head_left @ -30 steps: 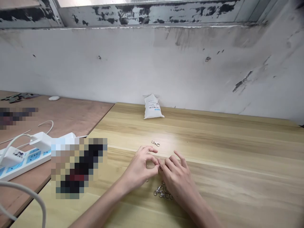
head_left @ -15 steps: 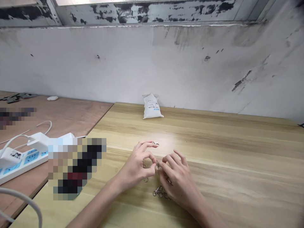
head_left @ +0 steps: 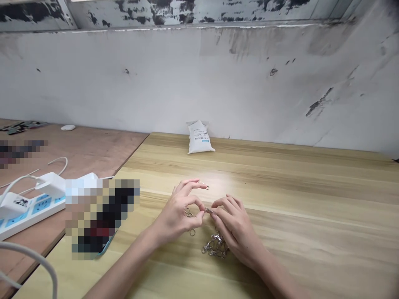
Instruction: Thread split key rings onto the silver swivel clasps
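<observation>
A small silver lobster clasp (head_left: 209,211) spans the gap between my two hands, above the wooden table. My left hand (head_left: 179,211) pinches its left end between thumb and forefinger, the other fingers stretched out; whether a ring is also in that pinch is hidden. The thumb and forefinger of my right hand (head_left: 235,226) close on the right end. Below the right hand lies a pile of silver clasps with rings (head_left: 215,247). Several loose metal rings (head_left: 192,232) show under the left hand. Another clasp (head_left: 207,187) lies beyond the left fingertips, partly covered by them.
A white labelled packet (head_left: 200,139) stands at the back by the wall. On the left are a blurred-out dark object (head_left: 106,220), a white power strip (head_left: 43,205) with plugs, and cables (head_left: 46,259). A white oval object (head_left: 67,127) lies on the brown table (head_left: 102,143).
The clasp between my fingertips has turned from nearly upright to lying almost level. My left hand has shifted slightly left, uncovering rings beneath it. More of the clasp pile shows.
</observation>
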`<state>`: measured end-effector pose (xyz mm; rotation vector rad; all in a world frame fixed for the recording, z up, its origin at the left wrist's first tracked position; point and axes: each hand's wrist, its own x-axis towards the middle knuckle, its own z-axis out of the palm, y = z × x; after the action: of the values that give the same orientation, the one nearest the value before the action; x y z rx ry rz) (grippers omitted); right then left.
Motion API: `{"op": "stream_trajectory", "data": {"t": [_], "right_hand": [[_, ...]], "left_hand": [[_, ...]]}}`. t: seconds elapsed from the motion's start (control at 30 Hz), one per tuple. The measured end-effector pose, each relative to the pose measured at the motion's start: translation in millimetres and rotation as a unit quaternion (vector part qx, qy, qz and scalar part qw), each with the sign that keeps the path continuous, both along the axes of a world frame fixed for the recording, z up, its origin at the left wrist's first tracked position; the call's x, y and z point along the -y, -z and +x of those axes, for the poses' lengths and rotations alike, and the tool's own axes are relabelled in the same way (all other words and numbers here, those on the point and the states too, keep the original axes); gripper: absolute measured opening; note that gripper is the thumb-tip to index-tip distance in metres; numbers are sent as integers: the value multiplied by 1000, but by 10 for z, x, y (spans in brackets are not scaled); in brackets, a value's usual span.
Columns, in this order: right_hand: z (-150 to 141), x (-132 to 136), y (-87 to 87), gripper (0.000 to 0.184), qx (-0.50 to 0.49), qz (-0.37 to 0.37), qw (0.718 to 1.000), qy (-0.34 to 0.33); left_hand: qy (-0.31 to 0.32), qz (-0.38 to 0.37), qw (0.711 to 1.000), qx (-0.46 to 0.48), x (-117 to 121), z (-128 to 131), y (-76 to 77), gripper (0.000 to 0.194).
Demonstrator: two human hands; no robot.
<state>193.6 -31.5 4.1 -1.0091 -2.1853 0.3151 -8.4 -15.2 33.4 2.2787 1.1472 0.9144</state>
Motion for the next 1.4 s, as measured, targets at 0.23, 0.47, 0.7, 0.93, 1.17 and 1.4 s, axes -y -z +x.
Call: {"op": "stream_trajectory", "data": {"t": [0.23, 0.47, 0.7, 0.93, 1.17, 1.4], "right_hand": [[-16, 40, -9, 22, -86, -32, 995, 33], [-57, 40, -18, 25, -153, -86, 982, 70], [-39, 11, -5, 29, -196, -187, 961, 51], [-10, -17, 5, 31, -185, -197, 962, 41], [-55, 42, -15, 16, -65, 86, 990, 89], [-18, 14, 21, 17, -28, 62, 997, 34]], "left_hand": [[-24, 36, 998, -38, -13, 3, 24, 13], [-38, 92, 994, -55, 0, 26, 40, 11], [-45, 141, 987, -65, -6, 28, 52, 10], [-58, 202, 973, -91, 23, 17, 1, 11], [-85, 135, 985, -73, 0, 10, 51, 11], [-74, 161, 983, -45, 3, 11, 18, 11]]}}
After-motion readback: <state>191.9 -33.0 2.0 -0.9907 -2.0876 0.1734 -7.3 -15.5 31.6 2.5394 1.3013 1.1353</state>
